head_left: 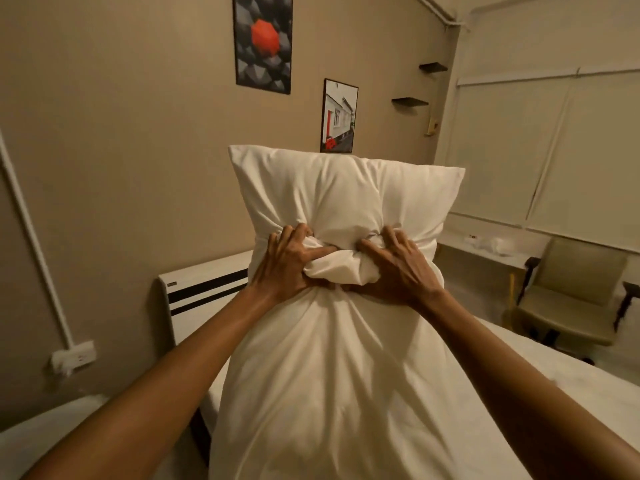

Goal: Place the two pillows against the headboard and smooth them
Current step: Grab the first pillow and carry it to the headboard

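One white pillow (343, 202), soft wrinkled cotton, held upright mid-frame over the bed (540, 368); left hand (287, 261) and right hand (394, 268) both clenched into bunched fabric at its waist, cover pulled into radial creases. It blocks most of the white, black-striped headboard (201, 289) far left. Around: two framed pictures (263, 43), two dark wall shelves (410, 101), one beige chair (571, 296) far right.

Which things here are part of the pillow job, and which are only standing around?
Part of the job: pillow, left hand, right hand, bed, headboard.

Standing around: two wall pictures, chair, wall shelves.
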